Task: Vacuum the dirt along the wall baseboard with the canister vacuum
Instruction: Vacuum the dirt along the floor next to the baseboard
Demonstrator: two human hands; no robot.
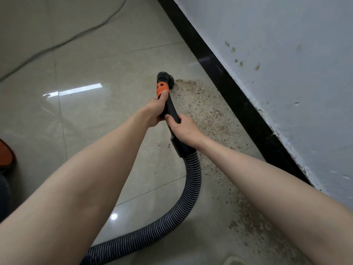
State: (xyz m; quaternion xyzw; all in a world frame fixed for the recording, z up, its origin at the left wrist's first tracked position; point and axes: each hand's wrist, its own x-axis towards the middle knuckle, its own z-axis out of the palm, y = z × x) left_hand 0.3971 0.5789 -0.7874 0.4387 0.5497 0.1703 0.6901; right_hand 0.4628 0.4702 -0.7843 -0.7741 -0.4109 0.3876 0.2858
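Glossy floor tiles (pixel 91 131), ribbed hose (pixel 193 188)

Glossy beige floor tiles (pixel 91 60) with dark grout lines, a window glare streak at middle left. A thin grey cord (pixel 63 42) snakes across the upper left of the frame. The white wall (pixel 286 54) on the right looks scuffed, with chipped paint spots.

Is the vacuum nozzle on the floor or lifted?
On the floor: the nozzle sits at the far edge of the dirt.

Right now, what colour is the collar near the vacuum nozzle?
The collar is orange on a black wand; the head view shows it best.
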